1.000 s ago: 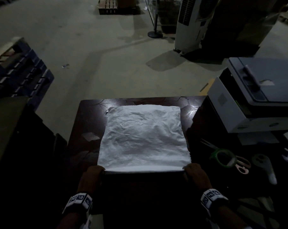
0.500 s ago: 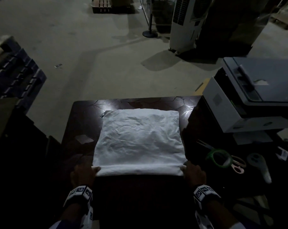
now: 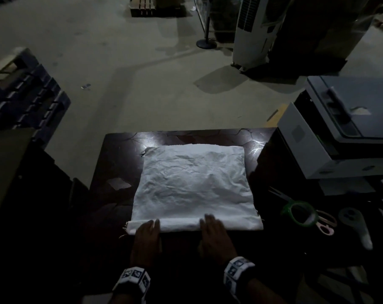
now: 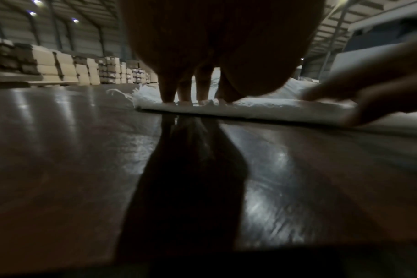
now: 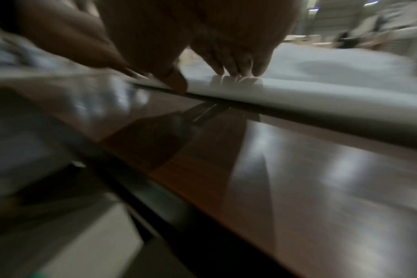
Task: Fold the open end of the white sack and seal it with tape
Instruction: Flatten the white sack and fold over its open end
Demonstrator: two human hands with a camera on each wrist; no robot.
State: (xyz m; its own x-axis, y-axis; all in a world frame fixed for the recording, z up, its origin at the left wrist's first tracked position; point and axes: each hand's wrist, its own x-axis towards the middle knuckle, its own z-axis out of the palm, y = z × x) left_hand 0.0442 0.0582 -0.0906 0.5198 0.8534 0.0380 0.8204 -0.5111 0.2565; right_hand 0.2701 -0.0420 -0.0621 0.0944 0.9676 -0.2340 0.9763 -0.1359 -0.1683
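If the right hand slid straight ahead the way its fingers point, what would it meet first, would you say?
The right hand already presses the folded edge; going on, it would ride onto the crumpled body of the white sack, probably nothing else.

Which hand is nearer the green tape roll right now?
Right. The right hand presses the sack's folded edge mid-width, on the tape roll's side; the left hand presses near the fold's far left end.

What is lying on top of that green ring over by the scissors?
Nothing lies on the green tape roll. It rests across the pink-handled scissors, covering their middle; blades and handles stick out. The dark table beneath barely shows.
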